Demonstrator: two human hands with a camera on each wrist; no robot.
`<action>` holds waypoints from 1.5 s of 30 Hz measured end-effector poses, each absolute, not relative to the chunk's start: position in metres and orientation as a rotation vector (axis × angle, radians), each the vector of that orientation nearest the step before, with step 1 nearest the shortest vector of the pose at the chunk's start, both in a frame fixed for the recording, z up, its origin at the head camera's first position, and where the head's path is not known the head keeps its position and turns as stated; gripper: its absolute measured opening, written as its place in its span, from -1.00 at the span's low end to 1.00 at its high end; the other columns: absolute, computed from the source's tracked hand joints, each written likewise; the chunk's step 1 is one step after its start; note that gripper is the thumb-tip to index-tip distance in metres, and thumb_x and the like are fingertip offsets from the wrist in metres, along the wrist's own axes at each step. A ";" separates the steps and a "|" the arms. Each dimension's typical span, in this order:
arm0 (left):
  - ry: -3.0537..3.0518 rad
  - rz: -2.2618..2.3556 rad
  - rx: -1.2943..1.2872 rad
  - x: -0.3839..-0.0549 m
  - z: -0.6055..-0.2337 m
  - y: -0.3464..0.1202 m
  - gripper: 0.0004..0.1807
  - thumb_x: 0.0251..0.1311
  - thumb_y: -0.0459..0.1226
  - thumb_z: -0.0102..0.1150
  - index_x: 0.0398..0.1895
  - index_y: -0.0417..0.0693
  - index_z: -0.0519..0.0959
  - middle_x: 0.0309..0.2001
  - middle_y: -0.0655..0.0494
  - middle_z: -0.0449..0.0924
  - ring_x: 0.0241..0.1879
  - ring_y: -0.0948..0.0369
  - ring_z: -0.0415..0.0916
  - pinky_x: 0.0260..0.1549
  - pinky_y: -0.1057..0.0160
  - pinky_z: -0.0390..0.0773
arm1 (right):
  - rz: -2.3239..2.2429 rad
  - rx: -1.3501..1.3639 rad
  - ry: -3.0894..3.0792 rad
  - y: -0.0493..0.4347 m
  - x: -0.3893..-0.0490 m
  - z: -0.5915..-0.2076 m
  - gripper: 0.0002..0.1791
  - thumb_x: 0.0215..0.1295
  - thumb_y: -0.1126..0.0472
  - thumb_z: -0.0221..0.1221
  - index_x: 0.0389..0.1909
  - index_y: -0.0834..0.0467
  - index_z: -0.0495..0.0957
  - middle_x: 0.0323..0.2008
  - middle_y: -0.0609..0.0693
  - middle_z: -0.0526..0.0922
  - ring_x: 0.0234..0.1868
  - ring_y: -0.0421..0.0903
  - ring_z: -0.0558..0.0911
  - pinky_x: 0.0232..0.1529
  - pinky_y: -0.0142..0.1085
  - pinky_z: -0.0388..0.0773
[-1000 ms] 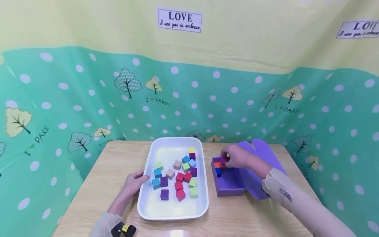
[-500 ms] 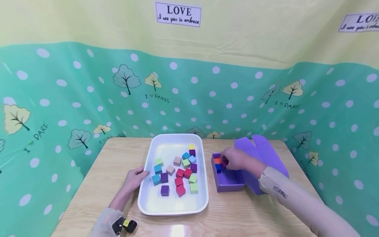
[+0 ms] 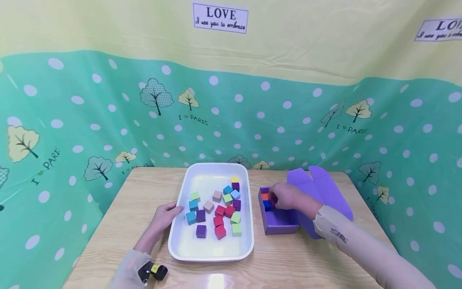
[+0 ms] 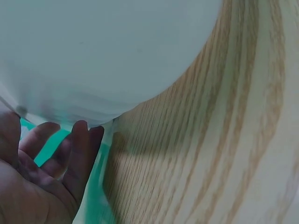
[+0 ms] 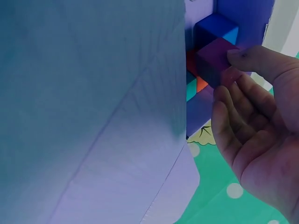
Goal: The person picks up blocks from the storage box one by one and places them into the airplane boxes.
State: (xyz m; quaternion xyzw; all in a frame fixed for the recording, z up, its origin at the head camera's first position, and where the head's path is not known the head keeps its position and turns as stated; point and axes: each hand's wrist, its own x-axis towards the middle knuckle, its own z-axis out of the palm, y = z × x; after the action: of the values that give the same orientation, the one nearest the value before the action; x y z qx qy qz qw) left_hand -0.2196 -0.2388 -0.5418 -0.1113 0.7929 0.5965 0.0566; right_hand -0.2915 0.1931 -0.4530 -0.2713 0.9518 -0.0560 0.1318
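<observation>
My right hand (image 3: 286, 196) reaches into the open purple box (image 3: 281, 229). Between thumb and fingertips it pinches a dark purple cube (image 5: 216, 58), held above other cubes in the right wrist view. A blue cube (image 3: 267, 205) and an orange cube (image 3: 265, 196) lie in the box's left part. Part of a teal cube (image 5: 190, 87) shows under the held one. At the left, my left hand (image 3: 164, 218) holds the side of the white tray (image 3: 211, 259), thumb at the rim and fingers outside. Several colored cubes (image 3: 220, 231) lie scattered in the tray.
The box's purple lid (image 3: 325, 188) is folded back to the right, beneath my right forearm. Both containers stand on a wooden table (image 3: 133, 200). A patterned cloth (image 3: 231, 116) hangs behind and at both sides.
My right hand has lowered slightly into the box with the purple cube, now mostly hidden by the fingers in the head view. The left hand stays at the tray.
</observation>
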 end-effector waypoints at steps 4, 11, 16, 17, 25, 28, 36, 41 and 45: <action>2.389 1.828 -0.347 -0.219 -0.543 -0.239 -0.43 0.25 -0.12 0.21 0.24 -0.28 0.46 0.06 -0.28 0.57 -0.08 0.03 0.61 -0.18 0.19 0.65 | -0.161 -0.752 2.760 0.193 -0.291 -0.455 -0.77 -0.11 0.34 0.40 -0.44 0.04 0.58 -0.53 -0.18 0.50 -0.47 -0.17 0.46 -0.42 -0.31 0.49; 2.368 1.869 -0.344 -0.218 -0.547 -0.237 -0.42 0.24 -0.10 0.24 0.24 -0.26 0.47 0.09 -0.27 0.56 -0.06 0.02 0.61 -0.16 0.18 0.65 | -0.166 -0.741 2.745 0.194 -0.291 -0.465 -0.82 -0.04 0.32 0.39 -0.44 0.06 0.58 -0.55 -0.17 0.50 -0.48 -0.17 0.46 -0.43 -0.32 0.49; 2.347 1.906 -0.339 -0.215 -0.549 -0.236 -0.40 0.21 -0.11 0.28 0.23 -0.27 0.48 0.06 -0.28 0.57 -0.11 0.03 0.63 -0.20 0.17 0.66 | -0.178 -0.748 2.761 0.196 -0.290 -0.472 -0.82 -0.04 0.30 0.39 -0.43 0.06 0.60 -0.53 -0.16 0.49 -0.48 -0.16 0.46 -0.45 -0.30 0.49; 2.349 1.907 -0.339 -0.214 -0.549 -0.236 -0.40 0.21 -0.11 0.28 0.23 -0.28 0.48 0.06 -0.28 0.57 -0.12 0.03 0.63 -0.21 0.18 0.66 | -0.172 -0.756 2.767 0.196 -0.289 -0.473 -0.83 -0.04 0.29 0.40 -0.43 0.06 0.60 -0.53 -0.16 0.49 -0.48 -0.16 0.46 -0.45 -0.30 0.48; 2.344 1.900 -0.342 -0.214 -0.547 -0.237 -0.39 0.21 -0.11 0.27 0.25 -0.27 0.45 0.07 -0.28 0.56 -0.11 0.02 0.63 -0.20 0.17 0.66 | -0.205 -0.832 2.796 0.197 -0.289 -0.481 -0.78 -0.06 0.31 0.41 -0.46 0.05 0.55 -0.54 -0.14 0.47 -0.48 -0.15 0.44 -0.44 -0.29 0.47; 2.338 1.893 -0.339 -0.215 -0.544 -0.238 -0.38 0.20 -0.11 0.26 0.27 -0.24 0.44 0.10 -0.28 0.55 -0.08 0.00 0.62 -0.19 0.16 0.66 | -0.216 -0.838 2.816 0.198 -0.290 -0.481 -0.76 -0.07 0.30 0.42 -0.49 0.04 0.52 -0.53 -0.15 0.47 -0.48 -0.16 0.43 -0.45 -0.31 0.47; 2.316 1.914 -0.351 -0.216 -0.544 -0.240 -0.37 0.20 -0.10 0.27 0.28 -0.24 0.44 0.12 -0.28 0.53 -0.08 0.01 0.62 -0.19 0.15 0.66 | -0.083 -0.748 2.818 0.200 -0.290 -0.466 -0.72 -0.13 0.22 0.49 -0.61 0.04 0.51 -0.62 -0.17 0.46 -0.55 -0.14 0.44 -0.51 -0.25 0.48; 2.323 1.928 -0.352 -0.217 -0.546 -0.241 -0.37 0.20 -0.10 0.27 0.27 -0.25 0.44 0.10 -0.29 0.54 -0.11 0.01 0.63 -0.20 0.15 0.67 | -0.047 -0.730 2.809 0.194 -0.284 -0.460 -0.76 -0.05 0.23 0.43 -0.58 0.04 0.50 -0.61 -0.17 0.46 -0.55 -0.15 0.43 -0.52 -0.25 0.47; 2.326 1.899 -0.365 -0.217 -0.545 -0.241 -0.38 0.20 -0.09 0.25 0.28 -0.21 0.44 0.11 -0.26 0.54 -0.08 0.02 0.62 -0.18 0.17 0.66 | -0.153 -0.734 2.790 0.173 -0.272 -0.433 -0.80 0.09 0.20 0.36 -0.55 0.00 0.50 -0.59 -0.18 0.46 -0.54 -0.18 0.43 -0.51 -0.29 0.44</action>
State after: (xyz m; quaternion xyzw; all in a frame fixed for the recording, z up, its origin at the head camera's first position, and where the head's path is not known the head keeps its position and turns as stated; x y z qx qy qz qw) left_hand -0.2173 -0.2409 -0.5449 -0.1205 0.7677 0.6267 0.0581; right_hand -0.2721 0.1730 -0.4333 -0.2520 0.9581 -0.0526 0.1259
